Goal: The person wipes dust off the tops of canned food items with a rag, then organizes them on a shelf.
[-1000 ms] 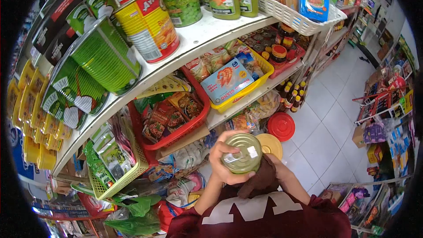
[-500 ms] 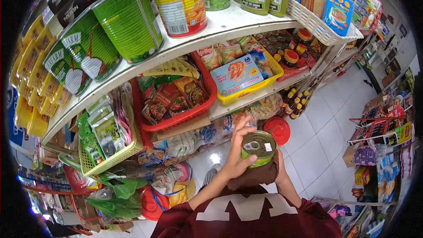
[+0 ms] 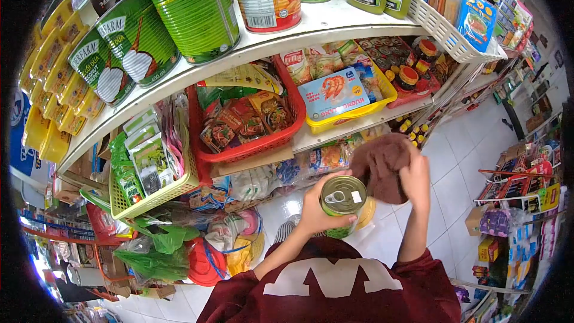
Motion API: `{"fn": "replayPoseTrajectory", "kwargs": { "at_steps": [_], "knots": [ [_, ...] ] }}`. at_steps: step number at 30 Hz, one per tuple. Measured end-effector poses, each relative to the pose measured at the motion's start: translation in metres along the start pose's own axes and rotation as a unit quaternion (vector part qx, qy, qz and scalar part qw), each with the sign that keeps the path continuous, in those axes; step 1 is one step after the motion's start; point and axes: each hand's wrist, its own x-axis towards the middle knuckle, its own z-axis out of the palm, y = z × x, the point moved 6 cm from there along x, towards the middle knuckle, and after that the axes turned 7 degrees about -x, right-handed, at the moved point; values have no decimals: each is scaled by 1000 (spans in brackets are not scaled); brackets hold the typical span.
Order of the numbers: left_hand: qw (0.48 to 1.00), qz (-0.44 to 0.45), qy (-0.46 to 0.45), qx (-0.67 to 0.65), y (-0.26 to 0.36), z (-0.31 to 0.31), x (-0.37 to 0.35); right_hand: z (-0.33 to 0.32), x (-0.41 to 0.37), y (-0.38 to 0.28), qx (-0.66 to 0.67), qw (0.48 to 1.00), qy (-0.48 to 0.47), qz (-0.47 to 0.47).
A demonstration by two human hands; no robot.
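Observation:
My left hand [image 3: 315,210] is wrapped round a green can [image 3: 344,195] with a ring-pull lid and a small white sticker on top. To its right, my right hand [image 3: 415,178] grips a brown cloth [image 3: 382,167], which hangs spread out beside the can. The cloth and can are close together in the view; whether they touch I cannot tell. Both are held in front of my chest, below the shelf edge.
Above is a white shelf [image 3: 263,44] with large cans and green sauce bottles. Below it are a red basket [image 3: 248,154], a yellow basket [image 3: 353,118] and a pale green basket [image 3: 156,194] of packets. Tiled floor [image 3: 448,167] shows at right.
The brown cloth, earlier under and behind the can, has been drawn up and to the right by my right hand. My left hand now wraps the can. The view has shifted slightly.

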Motion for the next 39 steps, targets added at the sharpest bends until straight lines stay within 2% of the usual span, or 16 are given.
{"fn": "replayPoseTrajectory", "kwargs": {
  "at_steps": [2,3,5,7,9,10,11,14,17,21,24,25,28,34,38,39],
  "knots": [
    [997,-13,22,69,-1,-4,-3,11,3,43,-194,967,-142,81],
    [994,-12,33,100,2,-5,-2,16,3,43,-187,955,-217,74],
    [985,-15,54,163,6,-7,0,21,-3,16,10,966,-257,-7],
    [976,-23,47,213,9,-11,0,24,-22,-18,248,922,-296,-32],
    [966,-54,28,252,14,-12,0,38,-46,-49,336,875,-316,-149],
    [966,-42,19,255,13,-12,-1,47,-57,-69,284,860,-315,-283],
    [966,-29,8,258,10,-13,-3,47,-62,-81,251,892,-264,-268],
    [963,-10,19,270,17,-15,-8,67,-58,-62,247,915,-275,-160],
    [970,-6,75,230,12,-21,-13,59,-53,-55,235,924,-241,-182],
    [968,19,-2,250,11,-11,-17,53,-53,-72,250,885,-318,-230],
    [965,56,-10,255,12,-7,-19,55,-36,-76,221,929,-231,-190],
    [965,63,3,254,12,-8,-20,59,-32,-68,234,942,-200,-137],
    [961,85,51,258,15,-14,-22,65,-33,-48,229,930,-286,-27],
    [963,51,27,262,7,-16,-26,52,-49,-78,200,912,-281,-220],
    [973,66,-16,220,12,4,-25,66,-44,-56,296,943,-153,4],
    [974,59,-21,219,12,5,-24,76,-50,-48,303,929,-207,-52]
  ]
}}
